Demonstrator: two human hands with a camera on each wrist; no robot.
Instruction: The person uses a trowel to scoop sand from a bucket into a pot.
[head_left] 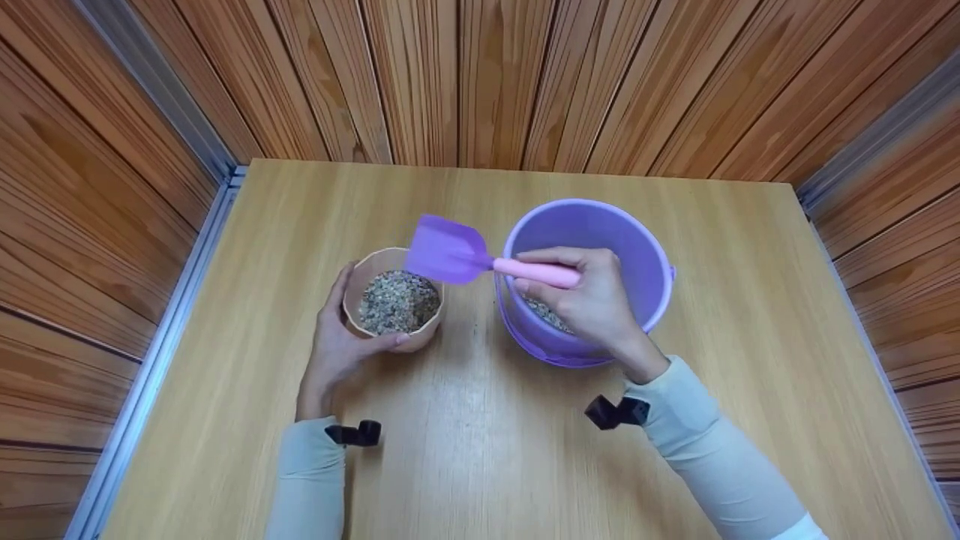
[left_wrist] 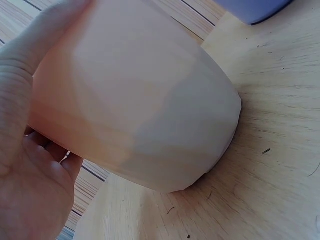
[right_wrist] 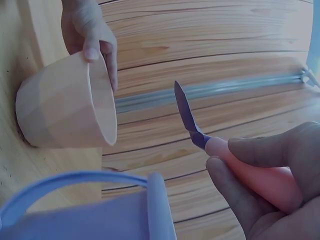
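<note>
Our left hand (head_left: 335, 345) is spread round the near-left side of a peach, faceted, tapering pot (head_left: 381, 262), thumb along its near rim and fingers about the far side, gripping it upright. Our right hand (head_left: 596, 296) is closed about the pink rounded handle (head_left: 538, 271) of a toy shovel with a flat purple blade (head_left: 446, 250), pinching it between thumb and fingers.

From our right hand the shovel's long axis runs leftward and slightly away from us, spanning the gap between the containers. Its blade overlaps the pot's right rim as seen from the head; from the right wrist, we see it edge-on, above the rim and apart from it. Our right hand has the handle, while our left is nearer the blade's tip.

Grey-brown gravel (head_left: 399, 304) lies inside the pot. Beneath our right hand stands a round purple plastic bucket (head_left: 634, 251), with more gravel (head_left: 549, 315) showing inside. Both containers rest on a pale wooden tabletop (head_left: 465, 457), backed by plank-patterned walls (head_left: 487, 82).
</note>
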